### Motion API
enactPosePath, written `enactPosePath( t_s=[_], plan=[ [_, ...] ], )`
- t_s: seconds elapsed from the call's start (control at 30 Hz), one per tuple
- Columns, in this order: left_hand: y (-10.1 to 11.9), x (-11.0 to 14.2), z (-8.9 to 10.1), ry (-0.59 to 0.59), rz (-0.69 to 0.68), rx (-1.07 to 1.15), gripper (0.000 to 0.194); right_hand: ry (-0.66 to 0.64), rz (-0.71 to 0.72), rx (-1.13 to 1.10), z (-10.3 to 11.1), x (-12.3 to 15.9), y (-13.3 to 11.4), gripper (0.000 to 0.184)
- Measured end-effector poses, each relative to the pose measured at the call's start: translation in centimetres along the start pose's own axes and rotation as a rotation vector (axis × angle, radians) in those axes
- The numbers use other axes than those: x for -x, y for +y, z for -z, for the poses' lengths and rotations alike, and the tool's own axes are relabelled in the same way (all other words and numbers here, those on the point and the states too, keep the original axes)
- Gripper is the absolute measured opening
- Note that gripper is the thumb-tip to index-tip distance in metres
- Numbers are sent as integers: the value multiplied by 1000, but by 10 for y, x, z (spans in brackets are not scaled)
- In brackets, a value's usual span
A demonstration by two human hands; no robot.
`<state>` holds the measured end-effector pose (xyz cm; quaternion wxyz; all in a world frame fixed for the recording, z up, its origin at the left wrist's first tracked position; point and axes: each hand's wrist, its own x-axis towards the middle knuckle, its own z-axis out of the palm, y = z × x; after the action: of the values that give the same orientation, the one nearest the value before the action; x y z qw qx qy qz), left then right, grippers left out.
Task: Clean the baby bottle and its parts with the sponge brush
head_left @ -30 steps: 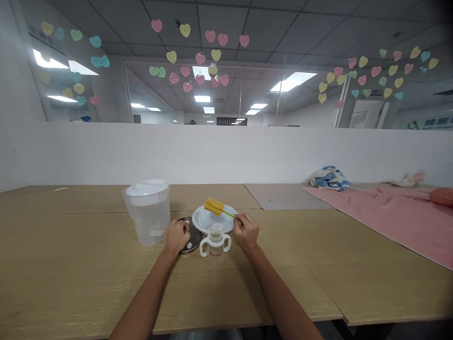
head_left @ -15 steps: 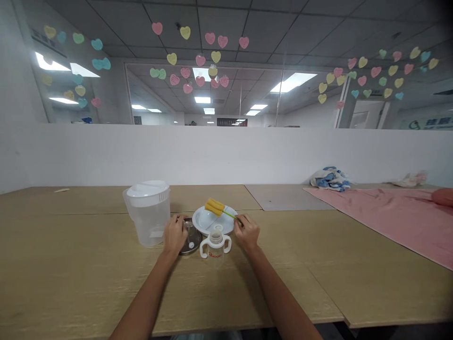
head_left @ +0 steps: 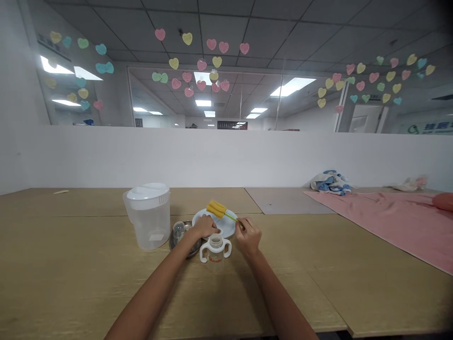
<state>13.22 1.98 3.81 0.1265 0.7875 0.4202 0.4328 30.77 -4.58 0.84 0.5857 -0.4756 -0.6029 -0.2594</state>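
Note:
My right hand point(head_left: 248, 235) is closed on the green handle of a bottle brush with a yellow sponge head point(head_left: 216, 208), which is raised over a white plate point(head_left: 226, 227). My left hand point(head_left: 204, 227) reaches across to the near edge of that plate, just behind the open neck of a small clear baby bottle with two white handles point(head_left: 214, 248). Its fingers are curled, and what they hold, if anything, is hidden. A round metal dish point(head_left: 179, 233) with small clear parts in it lies left of the bottle.
A clear plastic pitcher with a white lid point(head_left: 148, 215) stands left of the dish on the wooden table point(head_left: 88, 264). A pink cloth point(head_left: 392, 217) covers the table's right part, with crumpled cloths point(head_left: 330, 180) behind it. A white partition wall runs along the back.
My left hand moved right from the metal dish to the near edge of the plate, uncovering the dish. My right hand and the brush stayed almost still.

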Motion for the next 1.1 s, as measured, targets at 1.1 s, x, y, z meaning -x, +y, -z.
enactPosePath(
  t_s=[1.1],
  plan=[
    [-37, 72, 52, 171, 262, -538, 28, -100, 63, -90, 5, -1, -3, 17]
  ],
)
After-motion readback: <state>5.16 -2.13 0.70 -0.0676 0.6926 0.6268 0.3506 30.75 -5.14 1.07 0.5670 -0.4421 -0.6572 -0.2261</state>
